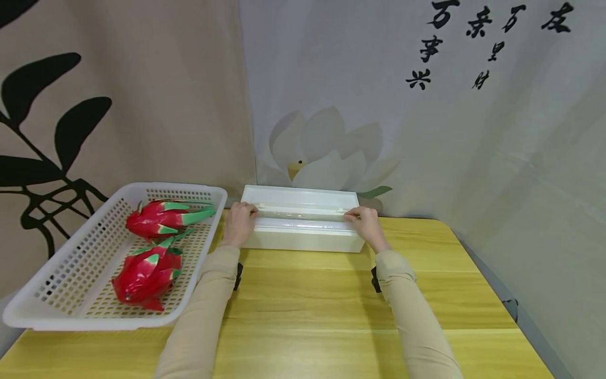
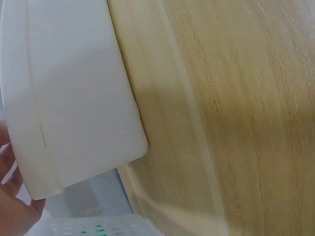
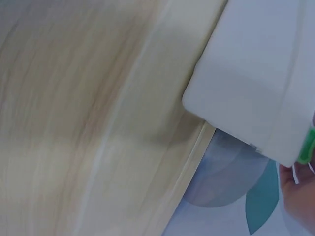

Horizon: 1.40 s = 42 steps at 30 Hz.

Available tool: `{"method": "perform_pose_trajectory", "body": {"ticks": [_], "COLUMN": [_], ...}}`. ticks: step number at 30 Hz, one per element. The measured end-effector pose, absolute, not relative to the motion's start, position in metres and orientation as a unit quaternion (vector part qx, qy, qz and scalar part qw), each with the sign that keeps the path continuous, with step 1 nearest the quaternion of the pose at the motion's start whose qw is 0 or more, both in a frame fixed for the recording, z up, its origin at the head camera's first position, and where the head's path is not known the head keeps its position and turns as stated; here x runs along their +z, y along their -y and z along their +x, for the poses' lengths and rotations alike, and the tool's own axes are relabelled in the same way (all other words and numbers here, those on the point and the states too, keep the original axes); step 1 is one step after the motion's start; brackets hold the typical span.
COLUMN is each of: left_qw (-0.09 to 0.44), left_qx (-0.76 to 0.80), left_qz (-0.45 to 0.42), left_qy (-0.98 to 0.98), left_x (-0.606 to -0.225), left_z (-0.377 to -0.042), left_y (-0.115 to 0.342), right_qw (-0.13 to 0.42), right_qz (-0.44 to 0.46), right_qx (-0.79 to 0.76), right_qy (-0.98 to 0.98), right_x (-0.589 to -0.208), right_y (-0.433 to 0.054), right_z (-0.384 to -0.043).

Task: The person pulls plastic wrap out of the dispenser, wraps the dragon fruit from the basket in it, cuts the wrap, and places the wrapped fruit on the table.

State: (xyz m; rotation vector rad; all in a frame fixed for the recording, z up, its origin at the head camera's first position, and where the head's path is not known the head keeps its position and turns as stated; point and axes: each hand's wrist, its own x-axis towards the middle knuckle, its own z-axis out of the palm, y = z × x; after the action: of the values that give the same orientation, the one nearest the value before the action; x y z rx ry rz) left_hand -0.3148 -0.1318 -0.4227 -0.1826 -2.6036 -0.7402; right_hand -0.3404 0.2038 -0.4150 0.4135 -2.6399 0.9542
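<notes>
A long white cling film dispenser box (image 1: 303, 241) stands at the table's back edge, its lid (image 1: 303, 197) raised. Across its opening lies a shiny, see-through strip of cling film (image 1: 300, 215). My left hand (image 1: 239, 223) is at the box's left end, thumb and fingers pinching the film's end. At the right end my right hand (image 1: 365, 226) pinches the other end. The left wrist view shows the box's side (image 2: 83, 98) with curled fingers (image 2: 7, 162) at its corner. In the right wrist view, a bright green piece (image 3: 306, 147) shows beside the right fingers; its kind is unclear.
A white perforated basket (image 1: 101, 322) stands on the left, close to my left forearm, holding two red dragon fruits (image 1: 148, 276) with green-tipped scales. Behind the wooden table (image 1: 303, 316) hangs a printed cloth (image 1: 331, 63).
</notes>
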Motion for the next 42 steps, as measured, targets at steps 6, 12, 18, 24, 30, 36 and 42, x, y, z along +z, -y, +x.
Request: {"method": "perform_pose_trajectory", "body": {"ticks": [6, 12, 18, 24, 30, 36, 42], "left_qw": [0.221, 0.227, 0.219, 0.235, 0.209, 0.201, 0.192], "left_qx": [-0.289, -0.343, -0.405, -0.427, -0.465, -0.509, -0.520], "left_qz": [-0.067, -0.061, -0.046, -0.057, -0.060, -0.073, -0.074], "left_qy": [0.929, 0.910, 0.887, 0.871, 0.858, 0.834, 0.829], "left_x": [-0.423, -0.421, -0.419, -0.415, -0.413, -0.408, -0.397], "left_z": [-0.316, -0.315, -0.316, -0.322, -0.325, -0.325, -0.321], "left_y": [0.133, 0.133, 0.132, 0.131, 0.130, 0.130, 0.133], "right_qw": [0.155, 0.150, 0.163, 0.170, 0.148, 0.127, 0.128], "right_qz": [0.121, 0.098, 0.089, 0.084, 0.091, 0.094, 0.100], "right_qx": [0.378, 0.423, 0.449, 0.491, 0.551, 0.559, 0.561], "right_qy": [0.905, 0.888, 0.874, 0.850, 0.816, 0.814, 0.812], "right_x": [-0.415, -0.414, -0.411, -0.406, -0.402, -0.392, -0.383], "right_y": [-0.204, -0.203, -0.201, -0.198, -0.195, -0.196, -0.199], "right_z": [-0.342, -0.343, -0.341, -0.341, -0.341, -0.340, -0.341]}}
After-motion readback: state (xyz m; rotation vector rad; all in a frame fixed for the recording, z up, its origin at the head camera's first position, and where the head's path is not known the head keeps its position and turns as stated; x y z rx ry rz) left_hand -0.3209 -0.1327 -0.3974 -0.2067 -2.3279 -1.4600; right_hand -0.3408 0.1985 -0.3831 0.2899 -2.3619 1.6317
